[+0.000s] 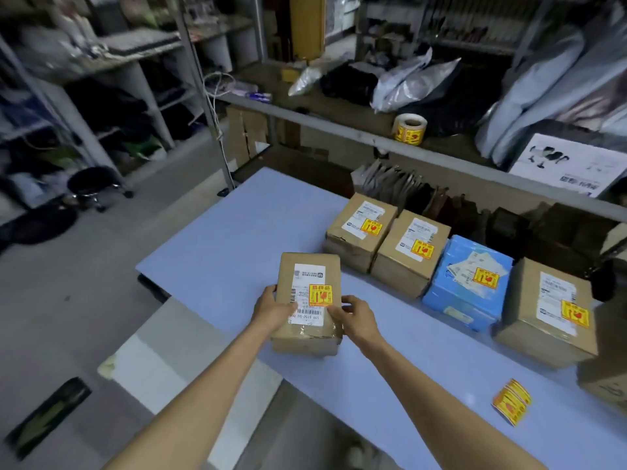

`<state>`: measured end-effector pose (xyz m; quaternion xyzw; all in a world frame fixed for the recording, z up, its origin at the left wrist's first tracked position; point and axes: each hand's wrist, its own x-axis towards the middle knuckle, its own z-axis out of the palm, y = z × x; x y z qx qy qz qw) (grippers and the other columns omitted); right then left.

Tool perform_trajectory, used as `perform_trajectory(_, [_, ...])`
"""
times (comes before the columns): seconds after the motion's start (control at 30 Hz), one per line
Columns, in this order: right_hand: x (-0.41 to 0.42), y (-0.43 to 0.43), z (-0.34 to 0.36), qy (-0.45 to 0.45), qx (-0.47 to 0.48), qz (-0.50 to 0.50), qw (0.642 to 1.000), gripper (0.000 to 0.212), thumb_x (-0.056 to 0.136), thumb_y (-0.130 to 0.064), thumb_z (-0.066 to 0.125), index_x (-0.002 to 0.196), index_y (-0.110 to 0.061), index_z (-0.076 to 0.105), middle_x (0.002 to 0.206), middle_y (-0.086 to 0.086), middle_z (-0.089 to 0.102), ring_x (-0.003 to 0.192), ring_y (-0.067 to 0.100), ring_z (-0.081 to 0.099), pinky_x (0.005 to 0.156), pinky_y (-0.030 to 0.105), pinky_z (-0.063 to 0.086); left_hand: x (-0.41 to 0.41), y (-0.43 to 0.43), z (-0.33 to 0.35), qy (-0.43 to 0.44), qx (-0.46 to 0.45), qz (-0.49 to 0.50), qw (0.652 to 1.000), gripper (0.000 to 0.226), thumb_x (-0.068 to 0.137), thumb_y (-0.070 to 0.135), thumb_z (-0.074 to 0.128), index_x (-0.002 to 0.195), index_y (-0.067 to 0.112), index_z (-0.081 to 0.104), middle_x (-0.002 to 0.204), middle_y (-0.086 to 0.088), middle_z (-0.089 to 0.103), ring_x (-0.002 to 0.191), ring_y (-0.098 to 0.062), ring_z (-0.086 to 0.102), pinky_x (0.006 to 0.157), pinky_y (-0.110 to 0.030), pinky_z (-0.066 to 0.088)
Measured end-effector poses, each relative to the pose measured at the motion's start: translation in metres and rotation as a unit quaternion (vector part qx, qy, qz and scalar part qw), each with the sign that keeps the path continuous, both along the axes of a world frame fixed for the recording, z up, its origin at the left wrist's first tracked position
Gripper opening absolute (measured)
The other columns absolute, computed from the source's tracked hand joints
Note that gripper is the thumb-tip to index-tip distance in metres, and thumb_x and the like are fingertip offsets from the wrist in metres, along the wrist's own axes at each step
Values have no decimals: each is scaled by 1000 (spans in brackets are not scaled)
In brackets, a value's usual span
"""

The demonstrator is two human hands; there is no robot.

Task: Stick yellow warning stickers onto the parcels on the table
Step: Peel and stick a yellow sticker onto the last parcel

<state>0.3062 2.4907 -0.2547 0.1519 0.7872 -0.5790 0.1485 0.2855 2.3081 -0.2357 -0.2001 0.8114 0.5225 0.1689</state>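
Note:
A flat brown parcel (310, 266) lies on the light blue table (237, 239), with a white shipping label and a yellow warning sticker (320, 295) on top. My left hand (273, 308) grips its left edge. My right hand (356, 317) holds its right edge, fingers curled at the sticker's corner. Behind stand a row of parcels, each with a yellow sticker: two brown boxes (353, 239) (407, 262), a blue parcel (464, 286) and a larger brown box (546, 310). A loose strip of yellow stickers (511, 401) lies near the table's front right.
A roll of yellow stickers (409, 128) sits on the shelf behind the table. Another brown box (604, 378) is at the right edge. Bags and a white carton (570, 164) crowd the shelf. A black stool (93, 184) stands on the floor at left.

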Motion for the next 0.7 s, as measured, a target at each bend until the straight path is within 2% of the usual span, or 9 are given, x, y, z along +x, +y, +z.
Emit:
perform_trajectory(0.1, [-34, -14, 3, -2, -8, 12, 1000, 24, 87, -23, 65, 108, -11, 63, 107, 8, 70, 95, 25, 68, 85, 48, 56, -26, -13, 9, -1, -5, 20, 1000, 53, 86, 8, 65, 135, 12, 45, 132, -7, 57, 115, -26, 58, 97, -36, 47])
perform_trajectory(0.27, [-79, -36, 7, 2, 12, 18, 1000, 23, 86, -21, 63, 106, -10, 68, 100, 5, 72, 90, 21, 69, 82, 41, 57, -67, -34, 12, -4, -34, 20, 999, 55, 86, 10, 65, 137, 15, 45, 132, -6, 57, 115, -25, 58, 97, -33, 47])
perform_trajectory(0.37, [-108, -49, 11, 20, 58, 21, 998, 19, 83, -21, 63, 95, -8, 71, 91, 5, 73, 84, 22, 68, 70, 31, 52, -101, -42, 15, 1, -53, 5, 999, 51, 88, 7, 63, 136, 14, 47, 129, -9, 60, 114, -27, 59, 94, -32, 46])
perform_trajectory(0.47, [-141, -60, 15, 37, 70, -1, 997, 16, 82, -15, 63, 87, -1, 69, 83, 9, 72, 78, 25, 66, 60, 29, 46, -141, -48, 15, 8, -58, -13, 998, 51, 89, 6, 62, 136, 15, 47, 127, -11, 61, 112, -28, 60, 92, -32, 47])
perform_trajectory(0.53, [-166, -67, 16, 33, 69, -22, 997, 14, 82, -14, 63, 87, -2, 69, 82, 6, 72, 76, 23, 66, 59, 28, 47, -171, -54, 13, 6, -60, -22, 998, 52, 88, 5, 63, 137, 16, 48, 126, -11, 61, 111, -28, 60, 89, -32, 48])
perform_trajectory(0.7, [-235, -80, 9, 16, 111, -52, 992, 15, 87, -18, 55, 93, -6, 61, 84, 2, 68, 76, 23, 63, 57, 29, 47, -252, -58, 0, 23, -50, -47, 997, 57, 87, 8, 65, 139, 19, 45, 130, -9, 58, 115, -25, 57, 96, -36, 48])
